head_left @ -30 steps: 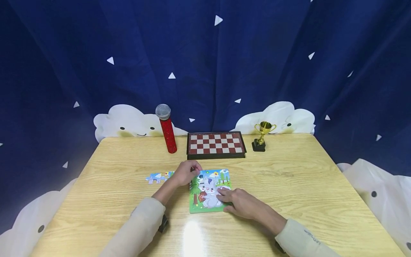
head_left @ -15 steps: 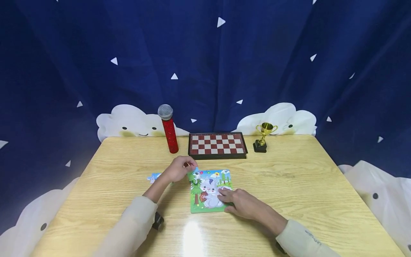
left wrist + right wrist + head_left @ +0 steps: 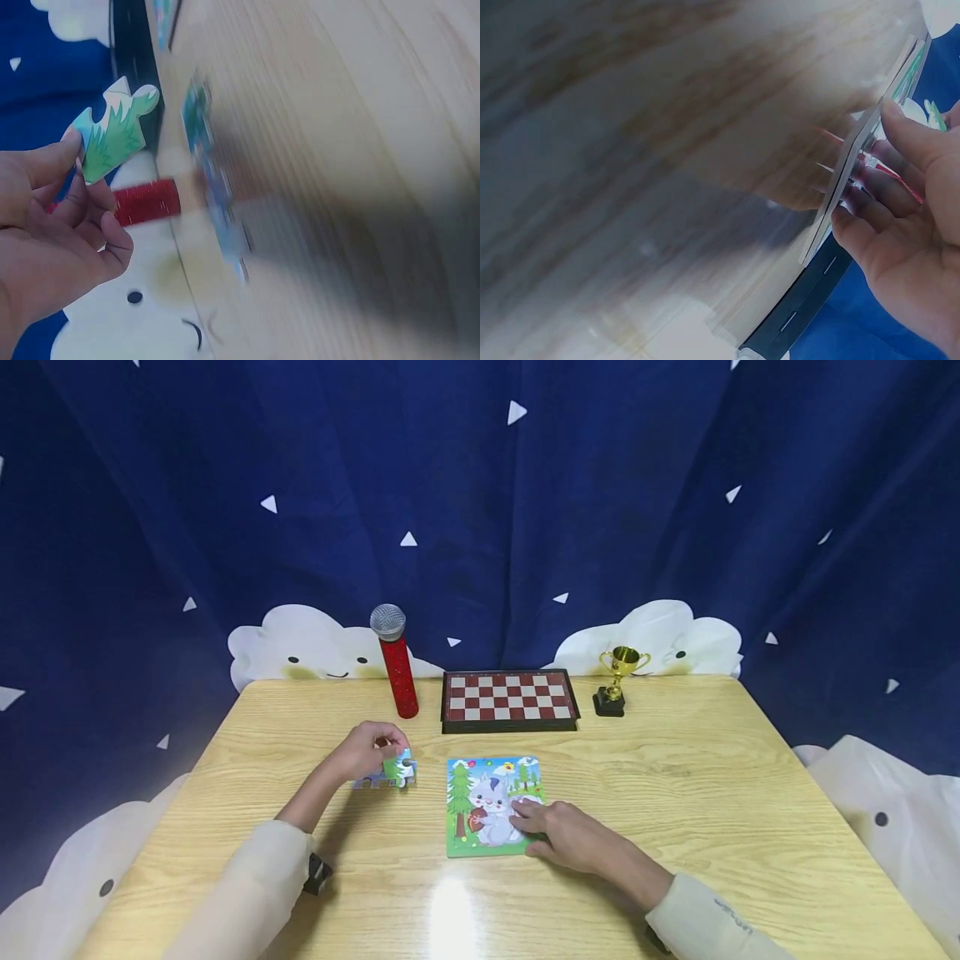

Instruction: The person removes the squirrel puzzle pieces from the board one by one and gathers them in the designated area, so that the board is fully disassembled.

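Dark blue star-dotted curtain backs a pale wooden table (image 3: pixel 675 777). Left of centre, the left hand (image 3: pixel 365 750) pinches a green jigsaw piece (image 3: pixel 112 135) above loose pieces (image 3: pixel 371 781) — a thin grip, it might slip. Lower centre, the right hand (image 3: pixel 570 837) lies flat-fingered on the rabbit puzzle board (image 3: pixel 468 839) — easing off could let it slide.

The left hand (image 3: pixel 45 225) pinches a green puzzle piece (image 3: pixel 112 135) above the wooden table (image 3: pixel 337 150).

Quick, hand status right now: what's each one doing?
Left hand: pinching a green puzzle piece in its fingertips.
Right hand: open, fingers resting flat on the puzzle board.
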`<action>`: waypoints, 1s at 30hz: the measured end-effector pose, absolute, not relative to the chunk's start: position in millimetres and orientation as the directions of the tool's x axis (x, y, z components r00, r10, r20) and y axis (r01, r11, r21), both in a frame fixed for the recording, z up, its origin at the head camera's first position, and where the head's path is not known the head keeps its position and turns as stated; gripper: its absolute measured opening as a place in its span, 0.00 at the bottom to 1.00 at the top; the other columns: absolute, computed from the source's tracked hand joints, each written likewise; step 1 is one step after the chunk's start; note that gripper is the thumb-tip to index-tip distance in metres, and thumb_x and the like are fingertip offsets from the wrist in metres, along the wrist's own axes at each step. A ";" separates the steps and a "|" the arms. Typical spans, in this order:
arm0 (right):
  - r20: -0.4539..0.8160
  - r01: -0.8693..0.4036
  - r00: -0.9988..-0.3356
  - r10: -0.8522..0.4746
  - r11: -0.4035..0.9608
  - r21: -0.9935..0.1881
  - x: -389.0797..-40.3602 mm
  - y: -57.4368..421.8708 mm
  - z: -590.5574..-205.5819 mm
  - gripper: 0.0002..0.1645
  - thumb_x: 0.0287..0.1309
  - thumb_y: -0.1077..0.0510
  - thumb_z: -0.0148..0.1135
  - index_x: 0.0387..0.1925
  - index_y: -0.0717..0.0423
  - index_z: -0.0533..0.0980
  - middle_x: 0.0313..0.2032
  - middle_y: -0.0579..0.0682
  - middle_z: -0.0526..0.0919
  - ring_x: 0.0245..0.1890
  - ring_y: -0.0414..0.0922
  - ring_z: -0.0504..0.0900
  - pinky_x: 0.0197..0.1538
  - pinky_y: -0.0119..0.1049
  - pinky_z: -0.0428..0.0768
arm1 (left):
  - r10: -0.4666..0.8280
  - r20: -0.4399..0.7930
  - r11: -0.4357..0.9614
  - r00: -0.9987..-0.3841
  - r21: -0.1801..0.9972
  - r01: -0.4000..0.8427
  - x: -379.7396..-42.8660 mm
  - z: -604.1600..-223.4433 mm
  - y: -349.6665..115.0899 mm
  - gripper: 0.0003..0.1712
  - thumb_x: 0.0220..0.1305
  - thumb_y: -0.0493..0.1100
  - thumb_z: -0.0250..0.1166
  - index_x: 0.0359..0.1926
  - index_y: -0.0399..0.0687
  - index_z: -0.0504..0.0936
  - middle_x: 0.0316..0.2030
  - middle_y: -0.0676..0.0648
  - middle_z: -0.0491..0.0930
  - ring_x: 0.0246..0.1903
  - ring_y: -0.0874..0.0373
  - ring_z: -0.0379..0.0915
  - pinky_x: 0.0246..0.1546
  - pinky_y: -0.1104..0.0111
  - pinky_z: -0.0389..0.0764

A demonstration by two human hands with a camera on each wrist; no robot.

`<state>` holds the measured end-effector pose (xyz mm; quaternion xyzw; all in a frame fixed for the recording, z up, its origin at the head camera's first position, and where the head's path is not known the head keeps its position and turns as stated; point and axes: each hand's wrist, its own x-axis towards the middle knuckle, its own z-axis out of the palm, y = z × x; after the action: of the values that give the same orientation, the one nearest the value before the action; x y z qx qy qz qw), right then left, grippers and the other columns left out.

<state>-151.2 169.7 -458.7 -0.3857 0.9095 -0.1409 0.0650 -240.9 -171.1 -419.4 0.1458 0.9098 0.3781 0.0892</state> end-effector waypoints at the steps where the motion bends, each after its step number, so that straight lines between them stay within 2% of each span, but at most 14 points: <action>1: -0.003 -0.687 -0.692 -0.722 0.659 -0.307 -151.3 169.7 -458.7 0.29 0.58 0.50 0.62 0.58 0.58 0.73 0.63 0.57 0.70 0.61 0.53 0.73 0.60 0.48 0.73 | 0.325 -0.062 0.679 -0.944 0.710 0.188 -240.3 -418.9 -176.3 0.05 0.64 0.34 0.58 0.34 0.43 0.81 0.32 0.47 0.77 0.35 0.54 0.67 0.34 0.67 0.69; 13: -0.006 -0.686 -0.692 -0.722 0.660 -0.306 -151.9 169.0 -458.9 0.29 0.58 0.49 0.62 0.58 0.58 0.73 0.63 0.56 0.71 0.62 0.52 0.73 0.60 0.48 0.73 | 0.316 -0.114 0.731 -0.942 0.662 0.165 -238.8 -415.7 -232.6 0.07 0.66 0.33 0.55 0.36 0.37 0.80 0.32 0.45 0.77 0.34 0.56 0.67 0.35 0.67 0.70; 21: -0.005 -0.682 -0.693 -0.720 0.659 -0.319 -151.6 169.8 -459.5 0.29 0.58 0.49 0.62 0.58 0.58 0.73 0.63 0.56 0.70 0.63 0.52 0.71 0.61 0.48 0.72 | 0.288 -0.202 0.777 -0.936 0.620 0.105 -239.1 -422.9 -247.4 0.07 0.66 0.35 0.56 0.36 0.36 0.80 0.31 0.45 0.77 0.29 0.58 0.66 0.30 0.68 0.68; 30: -0.006 -0.682 -0.695 -0.719 0.662 -0.310 -151.6 169.5 -459.4 0.29 0.58 0.49 0.62 0.58 0.58 0.73 0.63 0.56 0.70 0.62 0.52 0.72 0.60 0.48 0.73 | 0.214 -0.204 0.806 -0.955 0.590 0.054 -241.9 -438.4 -250.3 0.07 0.65 0.34 0.57 0.34 0.37 0.81 0.31 0.46 0.78 0.30 0.57 0.68 0.33 0.68 0.69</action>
<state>-151.6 169.5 -459.4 -0.3850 0.9094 -0.1436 0.0641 -241.9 -250.3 -438.4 0.0713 0.9411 0.3034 0.1314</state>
